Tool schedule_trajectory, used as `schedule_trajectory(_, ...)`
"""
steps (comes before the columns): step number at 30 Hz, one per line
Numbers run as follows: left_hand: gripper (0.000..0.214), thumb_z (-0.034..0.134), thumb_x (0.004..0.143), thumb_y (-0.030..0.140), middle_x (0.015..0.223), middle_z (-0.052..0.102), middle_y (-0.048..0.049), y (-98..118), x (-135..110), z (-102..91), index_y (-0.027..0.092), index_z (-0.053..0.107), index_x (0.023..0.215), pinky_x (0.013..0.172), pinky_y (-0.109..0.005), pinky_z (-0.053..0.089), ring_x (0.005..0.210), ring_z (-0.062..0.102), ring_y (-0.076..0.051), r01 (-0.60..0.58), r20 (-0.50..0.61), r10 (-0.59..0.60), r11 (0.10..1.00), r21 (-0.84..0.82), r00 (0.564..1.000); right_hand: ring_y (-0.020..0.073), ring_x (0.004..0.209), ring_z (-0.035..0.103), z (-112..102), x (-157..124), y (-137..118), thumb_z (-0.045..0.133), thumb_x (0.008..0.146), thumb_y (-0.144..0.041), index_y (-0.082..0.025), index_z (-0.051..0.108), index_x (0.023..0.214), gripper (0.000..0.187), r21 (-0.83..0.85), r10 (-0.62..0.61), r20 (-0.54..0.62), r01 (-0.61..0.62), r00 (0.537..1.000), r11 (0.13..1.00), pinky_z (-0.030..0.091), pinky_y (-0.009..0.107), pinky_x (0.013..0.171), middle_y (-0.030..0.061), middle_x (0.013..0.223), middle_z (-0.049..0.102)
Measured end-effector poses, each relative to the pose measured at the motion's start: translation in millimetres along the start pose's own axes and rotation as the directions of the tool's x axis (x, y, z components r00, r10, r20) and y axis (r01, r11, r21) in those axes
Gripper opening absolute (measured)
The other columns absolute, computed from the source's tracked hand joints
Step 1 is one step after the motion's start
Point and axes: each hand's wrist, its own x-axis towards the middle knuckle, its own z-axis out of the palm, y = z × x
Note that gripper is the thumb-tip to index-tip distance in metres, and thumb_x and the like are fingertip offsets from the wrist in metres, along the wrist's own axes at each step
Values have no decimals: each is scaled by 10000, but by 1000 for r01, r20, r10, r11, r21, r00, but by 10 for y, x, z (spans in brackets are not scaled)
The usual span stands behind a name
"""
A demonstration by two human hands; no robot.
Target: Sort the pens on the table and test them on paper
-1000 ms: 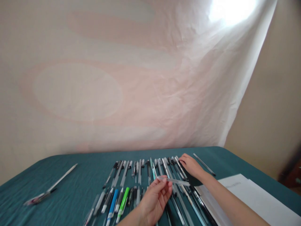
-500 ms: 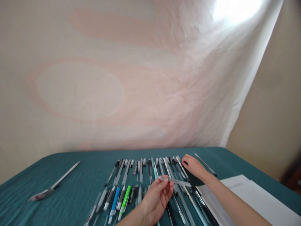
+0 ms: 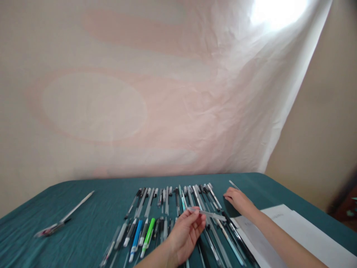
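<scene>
My left hand (image 3: 184,234) pinches a clear pen (image 3: 208,214) by one end and holds it level above the rows of pens (image 3: 167,208) lying on the teal tablecloth (image 3: 92,219). Further right, my right hand (image 3: 239,200) lies palm down with its fingers curled over a thin pen (image 3: 232,184) that lies apart from the rows. Only that pen's far tip shows past the fingers.
White sheets of paper (image 3: 295,230) lie under my right forearm at the table's right edge. A long white pen (image 3: 75,208) lies alone at the far left, with a darker pen (image 3: 51,229) below it. A pale sheet (image 3: 139,93) hangs behind the table.
My right hand has moved right, off the right end of the pen row and onto the thin pen lying apart. My left hand has kept the clear pen almost still.
</scene>
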Motion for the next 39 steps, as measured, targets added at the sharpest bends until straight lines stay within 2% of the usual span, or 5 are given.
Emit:
schedule_trajectory(6, 158, 595, 751, 128, 765, 640, -81, -9, -9, -12, 116, 516, 888, 713, -242, 517, 700, 639, -121, 2, 30, -3, 1000, 21, 1000, 174, 779, 589, -193, -280, -352, 402, 833, -282, -213, 642, 928, 267, 133, -11, -60, 19, 998, 991, 485, 308, 707, 57, 923, 609)
schedule_trajectory(12, 138, 580, 763, 130, 752, 642, -85, -20, -5, -20, 117, 514, 883, 705, -247, 518, 694, 638, -124, 8, 44, -9, 999, 33, 999, 166, 733, 602, -449, -573, -851, 495, 788, -322, -198, 657, 874, 222, 588, 47, 71, -80, 996, 805, 499, 284, 685, 47, 899, 608)
schedule_trajectory(21, 138, 582, 759, 126, 764, 644, -97, -23, -12, -5, 107, 514, 878, 702, -241, 519, 702, 640, -131, 14, 6, -14, 999, 43, 1000, 156, 716, 584, -675, -706, -953, 561, 754, -357, -180, 651, 843, 217, 657, 92, 143, -164, 985, 736, 474, 264, 660, 33, 841, 578)
schedule_trajectory(28, 137, 581, 758, 113, 766, 645, -101, -28, 10, -18, 99, 513, 876, 715, -234, 519, 709, 641, -130, 8, -4, -8, 1000, 29, 1000, 169, 806, 584, -938, -771, -1160, 540, 775, -259, -191, 649, 807, 132, 558, -9, 137, -70, 991, 827, 454, 271, 729, 38, 870, 611)
schedule_trajectory(39, 137, 579, 757, 100, 757, 642, -97, -16, 2, 9, 99, 508, 874, 707, -229, 524, 714, 644, -136, 9, -12, -8, 1000, 22, 1000, 148, 759, 599, -769, -763, -1241, 534, 761, -176, -184, 625, 763, 91, 488, -22, 44, -2, 999, 873, 467, 249, 725, 27, 810, 615)
